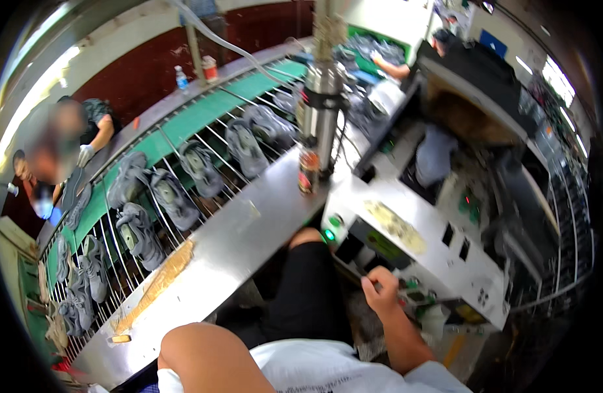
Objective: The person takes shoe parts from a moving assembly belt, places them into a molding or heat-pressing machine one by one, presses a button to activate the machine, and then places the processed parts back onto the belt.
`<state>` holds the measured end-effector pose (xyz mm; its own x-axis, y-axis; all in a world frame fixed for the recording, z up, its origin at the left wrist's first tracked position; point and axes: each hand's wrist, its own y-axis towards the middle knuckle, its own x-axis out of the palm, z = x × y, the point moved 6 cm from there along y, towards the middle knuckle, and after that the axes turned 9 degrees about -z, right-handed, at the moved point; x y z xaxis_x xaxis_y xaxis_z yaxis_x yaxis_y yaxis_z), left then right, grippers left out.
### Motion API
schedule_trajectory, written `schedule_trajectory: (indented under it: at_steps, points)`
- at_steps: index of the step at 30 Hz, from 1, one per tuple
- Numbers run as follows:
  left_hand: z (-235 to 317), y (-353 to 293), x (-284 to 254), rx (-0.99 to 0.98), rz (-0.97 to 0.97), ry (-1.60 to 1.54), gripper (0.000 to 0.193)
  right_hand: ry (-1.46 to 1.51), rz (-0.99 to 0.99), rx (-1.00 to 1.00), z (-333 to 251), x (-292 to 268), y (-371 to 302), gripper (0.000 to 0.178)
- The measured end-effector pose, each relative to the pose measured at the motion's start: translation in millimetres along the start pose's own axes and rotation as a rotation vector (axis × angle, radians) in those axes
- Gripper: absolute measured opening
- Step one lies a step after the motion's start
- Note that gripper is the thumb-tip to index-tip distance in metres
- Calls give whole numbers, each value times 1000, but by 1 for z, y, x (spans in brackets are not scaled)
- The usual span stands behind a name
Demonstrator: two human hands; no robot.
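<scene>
My right hand [382, 291] is curled closed in front of the white machine [439, 262], close to its lower front panel. Nothing shows between its fingers. Of my left arm [210, 360] only a bent part shows at the lower edge; the left hand is out of sight. A green button [329, 234] glows on the machine's near corner. Inside the machine's opening sits a rounded grey piece [436, 155]. Grey shoes [176, 198] stand in rows on a wire rack [216, 134] beyond the steel tabletop [249, 223].
A steel cylinder [321, 105] rises at the tabletop's far end, with a small dark bottle [308, 171] beside it. Brown tape [159, 281] and a small yellowish block [121, 338] lie nearer. Across the rack, a co-worker's gloved hand [85, 155] is near a dark sole [72, 188].
</scene>
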<state>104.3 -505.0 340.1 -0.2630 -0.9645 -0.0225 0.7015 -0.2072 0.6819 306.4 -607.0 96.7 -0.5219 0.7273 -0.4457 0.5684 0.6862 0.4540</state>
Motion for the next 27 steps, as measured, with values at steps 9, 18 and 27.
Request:
schedule_trajectory:
  at_steps: [9, 18, 27]
  points:
    - [-15, -455, -50, -1899, 594, 1154, 41, -73, 47, 132, 44, 11, -5, 19]
    - [150, -723, 259, -3413, 389, 799, 39, -49, -25, -32, 39, 26, 37, 27]
    - [41, -453, -1, -2025, 764, 1260, 38, -84, 36, -36, 37, 32, 61, 20]
